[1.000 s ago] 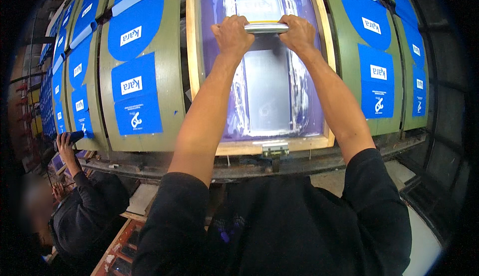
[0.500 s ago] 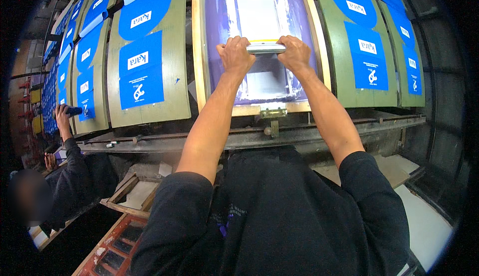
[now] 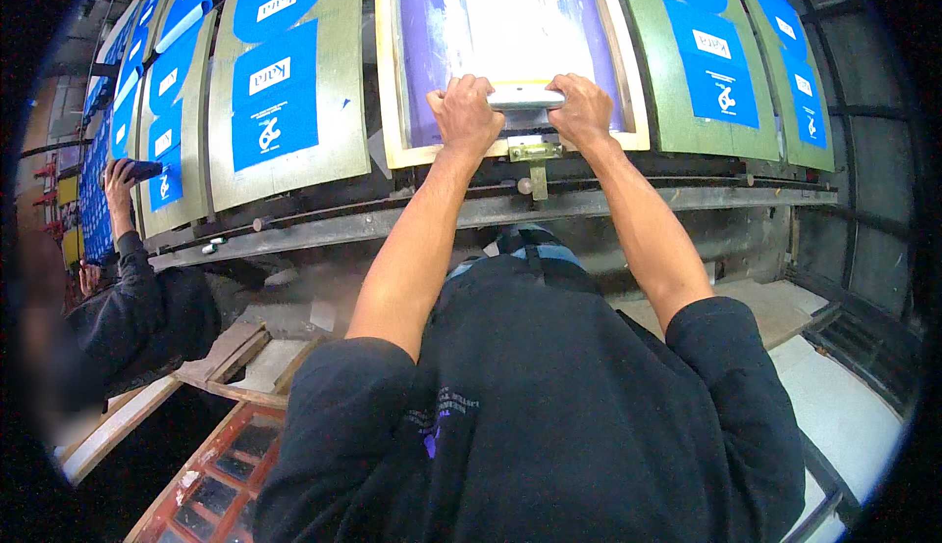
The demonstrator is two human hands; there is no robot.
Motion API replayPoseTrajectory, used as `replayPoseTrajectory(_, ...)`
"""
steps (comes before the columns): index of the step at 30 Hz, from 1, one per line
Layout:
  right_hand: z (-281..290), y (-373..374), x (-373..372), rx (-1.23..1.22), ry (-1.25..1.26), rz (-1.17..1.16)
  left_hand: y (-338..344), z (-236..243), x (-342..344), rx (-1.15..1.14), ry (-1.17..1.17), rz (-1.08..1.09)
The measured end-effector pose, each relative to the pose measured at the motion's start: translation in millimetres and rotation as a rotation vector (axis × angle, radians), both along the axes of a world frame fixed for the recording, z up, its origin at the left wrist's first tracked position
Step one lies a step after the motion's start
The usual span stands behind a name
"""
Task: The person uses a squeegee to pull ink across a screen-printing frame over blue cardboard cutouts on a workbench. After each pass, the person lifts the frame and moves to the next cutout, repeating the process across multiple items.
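Note:
Both my hands grip the ends of a squeegee (image 3: 527,99) with a pale, rounded handle. My left hand (image 3: 464,116) is closed around its left end, and my right hand (image 3: 584,114) around its right end. The squeegee lies across a screen-printing frame (image 3: 417,156) of light wood, close to its near edge. Purple mesh (image 3: 424,82) shows along the sides of the frame, with bright white ink (image 3: 510,18) spread down the middle beyond the squeegee. Under the near edge sits a metal bracket (image 3: 536,152). My fingertips are hidden behind the squeegee.
Olive boards with blue printed fabric pieces (image 3: 275,97) stand to the left, and similar blue pieces (image 3: 714,48) to the right. A metal rail (image 3: 373,217) runs along the near side. At far left, another person's hand (image 3: 120,185) holds a dark object. A red slatted rack (image 3: 211,474) is lower left.
My hands have drawn the squeegee toward me, down the screen to its near end. My view has shifted too. The person at left has moved slightly.

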State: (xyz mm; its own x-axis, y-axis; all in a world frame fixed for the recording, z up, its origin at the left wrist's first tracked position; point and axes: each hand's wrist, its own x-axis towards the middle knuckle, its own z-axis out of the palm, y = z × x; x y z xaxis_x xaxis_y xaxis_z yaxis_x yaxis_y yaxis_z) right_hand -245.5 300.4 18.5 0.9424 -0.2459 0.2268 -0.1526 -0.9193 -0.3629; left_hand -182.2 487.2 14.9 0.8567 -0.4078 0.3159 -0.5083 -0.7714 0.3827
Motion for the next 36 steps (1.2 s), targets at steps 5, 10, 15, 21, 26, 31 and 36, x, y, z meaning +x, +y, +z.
replayPoseTrajectory(5,-2,12,-32,0.025,-0.044,-0.012,11,0,-33,-0.024,-0.001,0.003)
replayPoseTrajectory(10,-4,12,-44,0.006,-0.050,0.024,16,-3,-44,-0.041,-0.004,-0.002)
replayPoseTrajectory(15,3,18,-51,0.033,-0.003,0.013,20,11,-54,0.005,0.111,-0.028)
replayPoseTrajectory(21,44,-5,-54,0.202,0.231,0.236,50,41,-24,-0.038,0.443,-0.327)
replayPoseTrajectory(26,28,-64,-26,0.461,-0.154,-0.261,97,19,51,-0.335,0.227,0.451)
replayPoseTrajectory(31,-34,-108,-10,0.104,-0.131,-0.498,124,-20,80,-0.181,0.223,0.361)
replayPoseTrajectory(36,-40,-114,-9,0.383,-0.065,-0.557,133,-1,80,-0.332,0.162,0.303)
